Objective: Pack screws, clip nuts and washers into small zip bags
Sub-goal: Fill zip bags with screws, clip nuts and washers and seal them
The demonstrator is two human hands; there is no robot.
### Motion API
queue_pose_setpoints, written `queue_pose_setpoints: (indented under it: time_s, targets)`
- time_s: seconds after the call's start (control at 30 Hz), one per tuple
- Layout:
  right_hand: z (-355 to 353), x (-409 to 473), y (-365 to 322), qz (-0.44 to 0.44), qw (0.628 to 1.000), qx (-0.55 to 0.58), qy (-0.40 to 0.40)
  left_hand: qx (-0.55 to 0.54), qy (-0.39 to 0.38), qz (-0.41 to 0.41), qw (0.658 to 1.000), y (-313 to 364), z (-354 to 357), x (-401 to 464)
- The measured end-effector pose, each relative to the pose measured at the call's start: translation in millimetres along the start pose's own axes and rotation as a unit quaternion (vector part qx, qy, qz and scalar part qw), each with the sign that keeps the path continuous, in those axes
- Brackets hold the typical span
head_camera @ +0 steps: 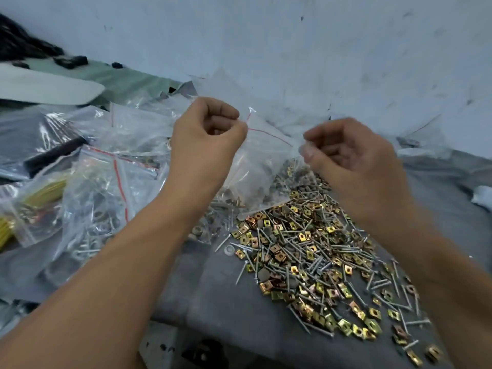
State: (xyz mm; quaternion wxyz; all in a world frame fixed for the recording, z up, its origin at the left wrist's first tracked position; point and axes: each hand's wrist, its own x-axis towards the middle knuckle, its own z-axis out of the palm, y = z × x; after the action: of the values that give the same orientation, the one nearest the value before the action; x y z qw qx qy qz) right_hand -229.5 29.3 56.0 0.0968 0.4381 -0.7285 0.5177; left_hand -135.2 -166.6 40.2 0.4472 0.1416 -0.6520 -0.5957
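Both hands pinch the clear, crinkly zip bag [262,161] by its red-lined mouth: left hand [207,137] at one corner, right hand [346,153] at the other. It hangs between them above a glinting heap of slim grey screws [316,262] and square brassy clip nuts [346,326] on grey cloth [234,302].

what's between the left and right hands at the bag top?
Head view: only the small zip bag, its red-lined mouth stretched between the left hand and right hand. The loose pile of screws and clip nuts lies below.
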Motion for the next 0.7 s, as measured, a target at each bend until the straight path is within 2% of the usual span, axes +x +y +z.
queue_pose_setpoints:
  time_s: [0.1,0.27,0.37,0.5,0.57,0.7]
  targets:
    - [11.2,24.3,-31.8,-0.071,0.997,-0.022,0.005,-0.014,-0.012,0.021,1.0,3.4,1.4,-5.0]
    - [23.6,39.6,-47.1,-0.086,0.976,-0.169,-0.106,-0.018,-0.003,0.048,0.999,6.3,2.9,-6.5]
    - [22.8,43.4,-46.6,-0.033,0.972,-0.195,-0.128,-0.025,0.005,0.043,0.999,4.3,2.6,-4.5]
    - [23.7,47.1,-44.2,0.018,0.988,-0.141,-0.058,-0.021,-0.009,0.048,0.999,5.0,0.9,-6.6]
    - [25.0,48.9,-46.1,0.049,0.989,-0.129,-0.05,-0.021,-0.008,0.054,0.998,4.9,-1.0,-7.1]
    - [24.7,47.6,-50.5,0.083,0.968,-0.218,-0.094,-0.017,-0.003,0.054,0.998,6.4,-0.7,-7.5]
